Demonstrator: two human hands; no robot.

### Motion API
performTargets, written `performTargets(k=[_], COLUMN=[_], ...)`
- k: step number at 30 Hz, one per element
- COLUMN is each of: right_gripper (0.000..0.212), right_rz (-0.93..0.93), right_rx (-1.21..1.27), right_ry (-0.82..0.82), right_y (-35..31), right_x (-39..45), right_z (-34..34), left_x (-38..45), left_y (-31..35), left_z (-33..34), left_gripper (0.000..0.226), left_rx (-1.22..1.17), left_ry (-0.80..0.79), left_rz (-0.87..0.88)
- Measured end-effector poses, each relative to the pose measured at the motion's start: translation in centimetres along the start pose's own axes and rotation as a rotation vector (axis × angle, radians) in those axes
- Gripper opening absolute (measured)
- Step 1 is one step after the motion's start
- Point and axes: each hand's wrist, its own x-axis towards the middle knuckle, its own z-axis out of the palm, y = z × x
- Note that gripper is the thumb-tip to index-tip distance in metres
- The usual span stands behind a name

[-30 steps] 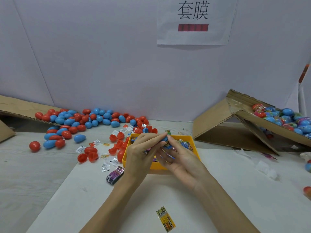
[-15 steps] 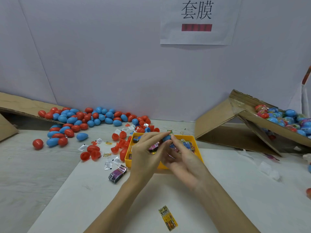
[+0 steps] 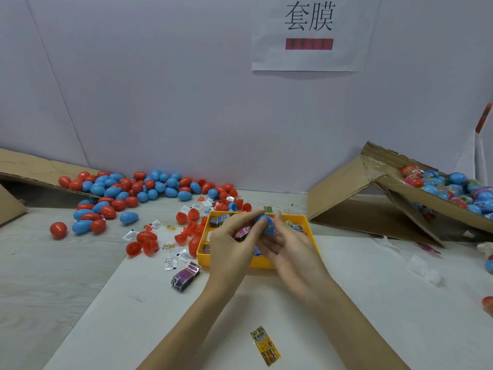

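Flat yellow sleeve (image 3: pixel 265 345): lies alone on the white sheet (image 3: pixel 133 321), nearest the camera, between the two forearms.
White sheet: covers the near part of the table; both forearms cross it toward the tray.
Purple bundle (image 3: pixel 186 276): a stack of printed sleeves on the sheet, just outside the tray's near-left corner.
Left hand (image 3: pixel 229 244): fingers curled, with thumb and fingertips pinching the left side of the blue egg.
Right hand (image 3: pixel 290 249): palm turned up under the egg, its fingers cupped round the right side and the index tip on top.
Blue egg (image 3: pixel 265 224): held between both hands, above the far half of the tray and clear of its contents; a printed film shows on it where the fingers leave it bare.
Yellow tray (image 3: pixel 205 260): sits at the far edge of the sheet and holds small printed packs; the hands hide its middle and much of what lies inside.
Loose bits: red egg halves (image 3: pixel 144 244) and small white packets (image 3: pixel 170 263) are scattered just left of the tray.
Egg pile (image 3: pixel 138 188): plain red and blue eggs heaped well to the left, against the wall and spilling off the flattened cardboard (image 3: pixel 26 169).
Cardboard box (image 3: pixel 346 193): stands propped open to the right, beyond the tray, with wrapped eggs (image 3: pixel 453 188) resting on its sloping flap.
Paper sign (image 3: pixel 309 33): fixed to the wall above, with two printed characters and a red bar.
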Motion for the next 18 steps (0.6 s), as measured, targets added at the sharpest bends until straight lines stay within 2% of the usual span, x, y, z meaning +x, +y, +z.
performTargets(k=[3,5,8,10,12,15,18], right_gripper=[0.027,0.024,0.017,0.015,0.018,0.024,0.027], right_rz=[-0.253,-0.356,-0.418,-0.438,-0.428,-0.405,-0.386], right_rx=[-0.425,-0.617,-0.678,-0.670,-0.642,-0.657,-0.670], right_ry=[0.008,0.053,0.120,0.134,0.123,0.084,0.062], right_y=[0.4,0.7,0.8,0.4,0.1,-0.1,0.0], right_x=[0.0,0.1,0.3,0.4,0.5,0.6,0.7], right_z=[-0.1,-0.2,-0.5,-0.8,-1.1,-1.4,-1.4], left_x=[0.2,0.3,0.6,0.9,1.0,0.9,0.9], left_y=[0.3,0.4,0.6,0.6,0.5,0.7,0.6], left_z=[-0.3,-0.4,-0.8,-1.2,-1.4,-1.3,-1.5], left_gripper=[0.015,0.015,0.023,0.023,0.034,0.038,0.034], left_rx=[-0.163,-0.167,-0.064,-0.016,0.031,0.110,0.124], left_ry=[0.041,0.027,-0.042,-0.175,-0.284,-0.233,-0.174], left_rz=[-0.192,-0.231,-0.173,-0.092,-0.015,0.102,0.148])
